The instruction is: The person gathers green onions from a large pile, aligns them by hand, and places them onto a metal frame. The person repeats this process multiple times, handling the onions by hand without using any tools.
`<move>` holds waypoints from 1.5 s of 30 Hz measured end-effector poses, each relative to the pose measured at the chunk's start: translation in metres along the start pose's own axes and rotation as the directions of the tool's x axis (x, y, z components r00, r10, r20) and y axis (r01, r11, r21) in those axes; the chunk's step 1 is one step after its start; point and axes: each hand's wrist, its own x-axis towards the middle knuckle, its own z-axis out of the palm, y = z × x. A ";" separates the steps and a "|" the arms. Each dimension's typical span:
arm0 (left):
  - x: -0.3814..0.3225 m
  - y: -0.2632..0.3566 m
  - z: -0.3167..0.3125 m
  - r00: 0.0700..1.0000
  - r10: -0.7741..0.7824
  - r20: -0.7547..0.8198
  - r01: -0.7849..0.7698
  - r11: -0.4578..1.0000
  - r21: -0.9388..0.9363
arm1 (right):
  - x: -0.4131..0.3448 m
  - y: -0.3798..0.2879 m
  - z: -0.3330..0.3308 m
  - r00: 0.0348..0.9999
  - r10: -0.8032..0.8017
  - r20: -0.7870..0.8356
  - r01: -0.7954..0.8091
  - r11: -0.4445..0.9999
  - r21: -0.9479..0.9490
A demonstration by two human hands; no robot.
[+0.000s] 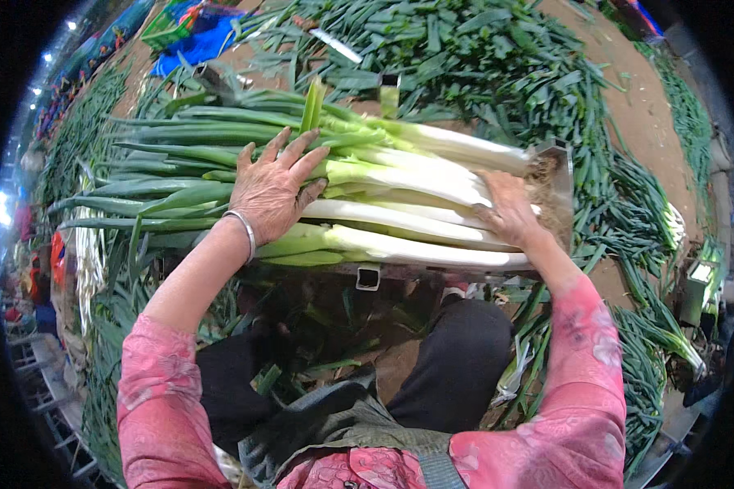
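Several large green onions (404, 244) lie side by side on a low metal stand (367, 278) before me, leaves to the left, white stalks to the right. Their roots (544, 183) are at an upright metal end plate (563, 183). My left hand (278, 186) rests flat on the green leaves, fingers spread, a metal bangle at its wrist. My right hand (507, 205) lies over the white stalks near the roots; its fingertips are partly hidden, so whether it grips them is unclear.
A big heap of green leaves (452, 55) lies beyond the stand. A knife-like blade (336, 46) rests at its left edge. A green crate (165, 27) and blue cloth (199, 46) are at upper left. More onion bunches (654, 220) lie on the ground at right.
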 end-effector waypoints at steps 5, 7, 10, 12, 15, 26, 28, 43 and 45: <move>-0.004 0.002 0.006 0.998 0.000 -0.061 -0.001 1.000 -0.019 | 0.002 -0.018 -0.033 0.990 0.056 0.127 -0.042 0.993 -0.113; -0.007 0.004 0.007 0.995 0.022 -0.102 -0.021 1.000 0.007 | 0.004 -0.037 -0.041 0.971 0.208 0.118 -0.196 0.975 -0.104; -0.009 0.001 0.007 0.986 0.093 -0.140 -0.092 0.996 0.015 | 0.011 -0.047 -0.044 0.985 0.169 0.021 -0.165 0.977 -0.139; -0.006 -0.004 0.007 0.961 0.187 -0.204 -0.184 0.982 0.036 | 0.007 -0.037 -0.028 0.979 -0.018 -0.202 -0.033 0.968 -0.248; 0.009 -0.010 -0.021 0.938 0.339 -0.076 -0.346 0.930 -0.123 | -0.012 -0.047 -0.022 0.988 0.153 -0.002 -0.150 0.974 0.167; 0.100 -0.043 -0.031 0.914 -0.175 0.367 0.236 0.963 -0.130 | -0.014 -0.025 -0.011 0.983 0.181 -0.005 -0.164 0.898 0.409; 0.103 -0.038 -0.027 0.914 -0.114 0.390 0.141 0.989 -0.042 | -0.013 -0.012 -0.002 0.955 0.273 -0.120 -0.141 0.769 0.623; 0.024 -0.218 0.003 0.754 -0.642 0.139 0.592 0.572 -0.568 | -0.003 -0.007 0.024 0.924 0.370 -0.101 -0.351 0.922 0.163; -0.009 -0.254 -0.034 0.447 -0.890 -0.089 0.867 0.456 -0.200 | -0.007 -0.003 0.022 0.922 0.373 -0.107 -0.357 0.923 0.144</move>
